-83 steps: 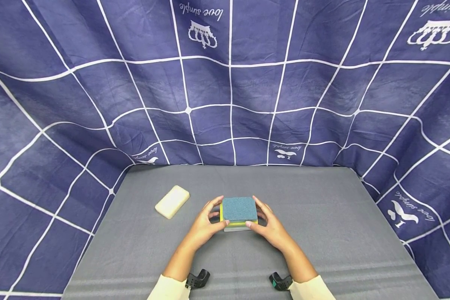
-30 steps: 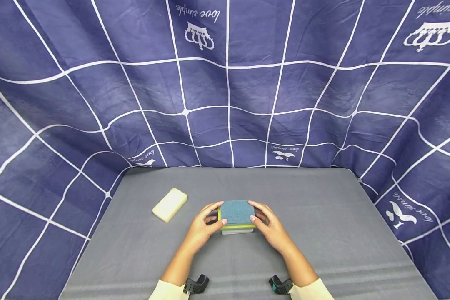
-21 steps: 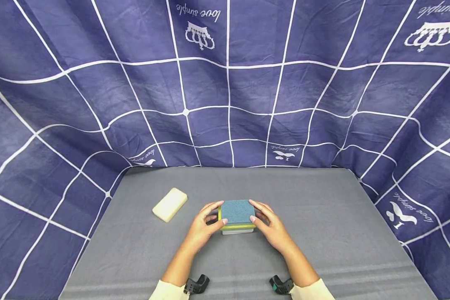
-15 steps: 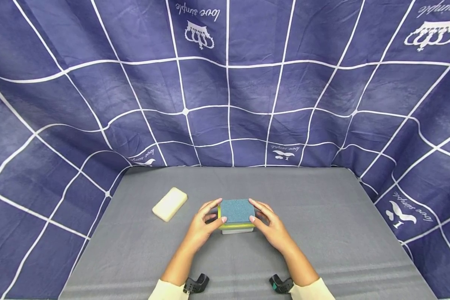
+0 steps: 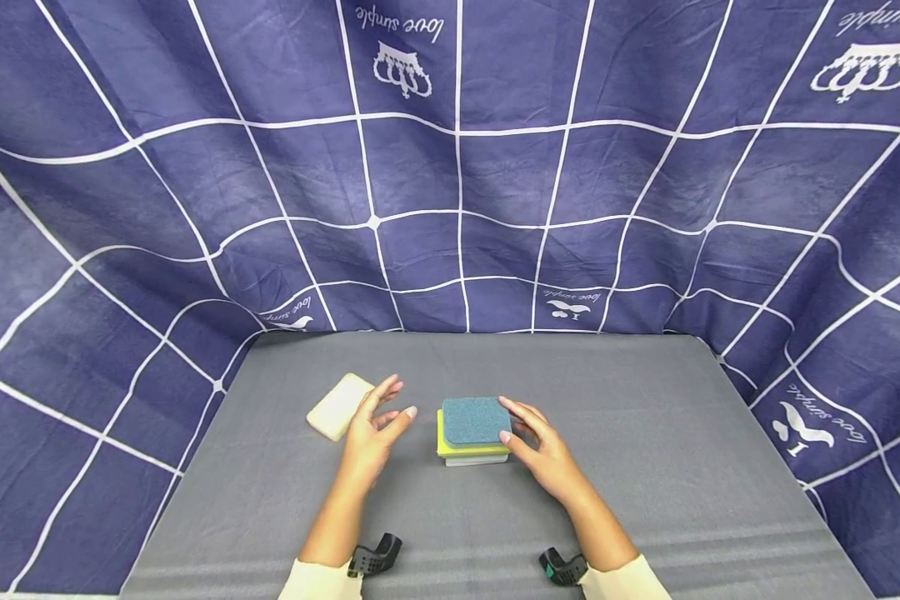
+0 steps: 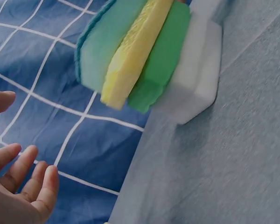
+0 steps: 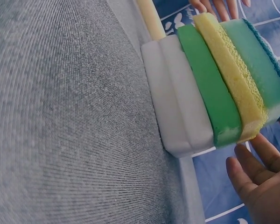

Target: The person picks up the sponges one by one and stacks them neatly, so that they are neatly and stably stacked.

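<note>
In the head view a stack of sponges stands mid-table. On top lies a teal sponge point(image 5: 476, 419) with a dark blue scouring face. Beneath it the right wrist view shows a yellow sponge point(image 7: 233, 77), a green sponge point(image 7: 207, 84) and a white block point(image 7: 175, 98) with a groove along its side. My right hand point(image 5: 547, 454) holds the teal sponge's right end between thumb and forefinger; its other fingers hang lower beside the stack. My left hand point(image 5: 367, 437) holds nothing, its fingers loosely spread. It hovers by a cream sponge point(image 5: 336, 408), partly covering its right edge.
A grey cloth point(image 5: 645, 467) covers the table. Blue curtains point(image 5: 495, 183) with white grid lines enclose the back and both sides. Dark wrist-worn devices sit on both wrists, the left device point(image 5: 377, 556) and the right device point(image 5: 562, 567).
My left hand has let go of the stack's left side and moved left to the cream sponge. The right hand has stayed at the stack's right end.
</note>
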Demonstrator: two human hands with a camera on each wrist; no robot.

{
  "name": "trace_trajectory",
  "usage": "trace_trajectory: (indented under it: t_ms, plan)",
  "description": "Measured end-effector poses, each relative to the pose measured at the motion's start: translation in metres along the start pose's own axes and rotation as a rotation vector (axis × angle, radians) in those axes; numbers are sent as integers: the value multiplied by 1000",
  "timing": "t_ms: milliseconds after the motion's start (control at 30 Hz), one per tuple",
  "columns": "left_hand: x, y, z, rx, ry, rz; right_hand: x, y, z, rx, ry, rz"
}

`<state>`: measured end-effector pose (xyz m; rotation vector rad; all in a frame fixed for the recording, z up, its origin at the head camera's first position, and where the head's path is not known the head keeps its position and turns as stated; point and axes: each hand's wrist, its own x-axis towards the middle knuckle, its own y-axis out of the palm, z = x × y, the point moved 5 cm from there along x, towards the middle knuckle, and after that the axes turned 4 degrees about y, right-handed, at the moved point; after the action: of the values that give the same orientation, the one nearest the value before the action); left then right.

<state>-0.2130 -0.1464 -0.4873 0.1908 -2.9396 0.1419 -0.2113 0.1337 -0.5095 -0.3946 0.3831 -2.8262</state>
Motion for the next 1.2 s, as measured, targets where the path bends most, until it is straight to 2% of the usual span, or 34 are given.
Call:
trace_trajectory:
  t_ms: [233,667,933,1200]
  plan:
    - [1,-22,-2,26,0,-104,0,0,-2,-1,10,-7]
    - [1,-60,14,24,-51,-255,0,0,-2,2,2,-9]
    - [2,-77,30,88,-101,-293,0,-1,-3,-4,4,-11]
    - [-2,-92,44,168,-221,-313,0,-1,-4,0,14,-8]
